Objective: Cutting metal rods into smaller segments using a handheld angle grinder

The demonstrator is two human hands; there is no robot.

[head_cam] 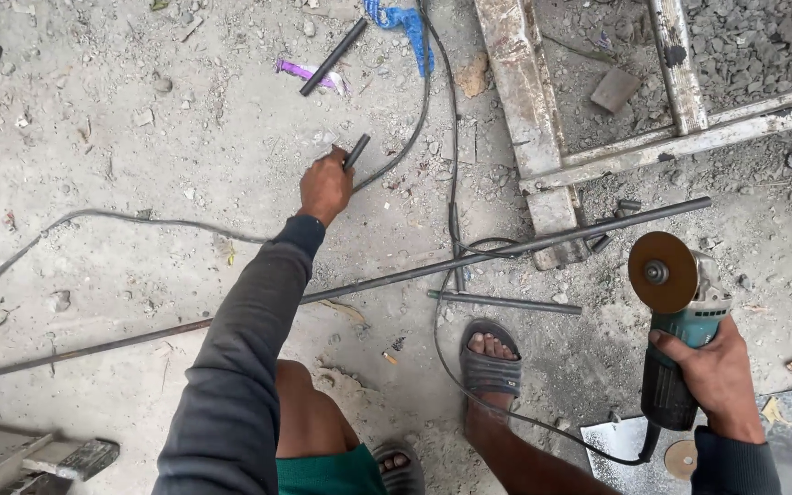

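My left hand (324,186) reaches out over the dusty concrete floor and is closed on a short dark steel rod piece (356,151) that sticks up from the fist. My right hand (712,371) grips the body of a teal angle grinder (680,325), its worn cutting disc (662,271) facing up toward me. A long steel rod (469,261) lies across the floor between the two hands, passing under my left arm. A shorter rod (504,302) lies just in front of my sandalled foot (490,356).
A black power cable (433,101) loops over the floor and back to the grinder. Another short rod piece (333,57) lies further away. A rusty metal frame (543,119) over gravel stands at the upper right. A spare disc (680,458) rests on a metal sheet (621,438).
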